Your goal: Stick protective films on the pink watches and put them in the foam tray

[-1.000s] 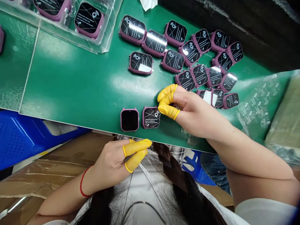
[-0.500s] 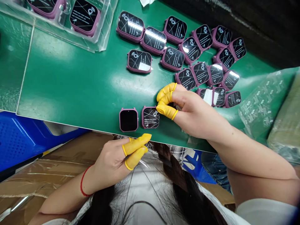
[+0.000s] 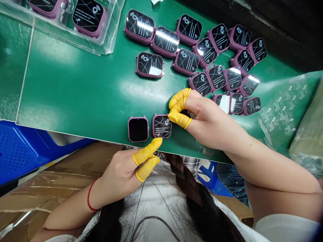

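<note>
Two pink-framed watch bodies lie side by side near the table's front edge: one with a plain black screen (image 3: pixel 138 129), the other with a printed film (image 3: pixel 161 127) on its face. My right hand (image 3: pixel 199 116), in yellow finger cots, is pinched at the upper right corner of the printed one; whatever its fingertips grip is too small to make out. My left hand (image 3: pixel 131 168) has its cotted finger and thumb apart with nothing between them, the fingertip at the lower edge of the printed watch. Several more printed watches (image 3: pixel 186 62) lie beyond.
A clear plastic tray (image 3: pixel 101 45) with watches stands at the upper left of the green table (image 3: pixel 75 87). Clear film (image 3: pixel 280 107) and a plastic-wrapped stack (image 3: pixel 308 141) are at the right. A blue stool (image 3: pixel 20 151) is at the left.
My left fingertip has moved up to the lower edge of the printed watch, and the finger and thumb are wider apart. My right hand is nearly still.
</note>
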Demonstrator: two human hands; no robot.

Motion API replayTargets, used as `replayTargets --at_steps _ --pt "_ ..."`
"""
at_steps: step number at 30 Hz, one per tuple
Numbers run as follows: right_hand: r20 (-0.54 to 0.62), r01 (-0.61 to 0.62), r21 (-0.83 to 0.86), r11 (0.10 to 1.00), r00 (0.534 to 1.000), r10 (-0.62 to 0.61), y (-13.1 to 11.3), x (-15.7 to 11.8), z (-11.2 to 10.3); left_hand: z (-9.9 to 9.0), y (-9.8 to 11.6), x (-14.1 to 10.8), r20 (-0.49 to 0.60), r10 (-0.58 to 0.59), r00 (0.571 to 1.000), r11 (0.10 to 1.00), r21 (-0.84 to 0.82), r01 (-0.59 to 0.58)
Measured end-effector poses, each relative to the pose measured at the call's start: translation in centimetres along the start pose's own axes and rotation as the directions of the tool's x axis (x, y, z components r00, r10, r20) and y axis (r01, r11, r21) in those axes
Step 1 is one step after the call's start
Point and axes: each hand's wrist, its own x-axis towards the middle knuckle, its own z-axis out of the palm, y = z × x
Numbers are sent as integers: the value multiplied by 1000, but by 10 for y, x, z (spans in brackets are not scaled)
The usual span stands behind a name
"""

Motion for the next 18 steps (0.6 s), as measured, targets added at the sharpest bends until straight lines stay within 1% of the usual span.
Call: replayTargets --at_steps 7,18 --pt "-8 17 -9 1000 1000 -17 2 0 1 2 -1 -2 31 -55 998 997 53 54" --pt "-21 13 19 1000 1000 -13 2 0 1 4 -3 -1 -29 6 1000 999 52 -5"
